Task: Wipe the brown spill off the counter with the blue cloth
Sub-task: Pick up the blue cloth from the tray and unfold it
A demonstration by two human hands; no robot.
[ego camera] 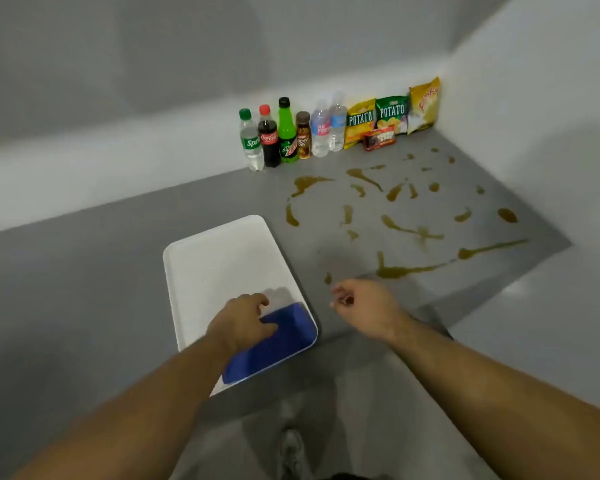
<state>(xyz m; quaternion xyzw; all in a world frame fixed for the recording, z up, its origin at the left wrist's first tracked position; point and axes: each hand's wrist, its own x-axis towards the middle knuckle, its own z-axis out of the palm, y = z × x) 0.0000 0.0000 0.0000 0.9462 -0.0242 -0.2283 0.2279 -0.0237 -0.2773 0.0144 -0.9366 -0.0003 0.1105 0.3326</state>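
A folded blue cloth (281, 337) lies flat in the near corner of a white tray (219, 261) on the grey counter (84, 271). My left hand (245, 322) rests on the cloth's left part, fingers spread and curled over it, not lifting it. To the right of the tray, my right hand (364, 306) hovers over the counter edge, loosely curled and holding nothing. The brown spill (395, 230) is scattered in streaks and drops across the counter's right part, from beside my right hand back to the corner.
Several drink bottles (284, 136) stand in a row against the back wall, with snack bags (392, 114) and a small red packet (379, 139) to their right in the corner. Walls close the counter at the back and right. My shoe (291, 452) shows on the floor below.
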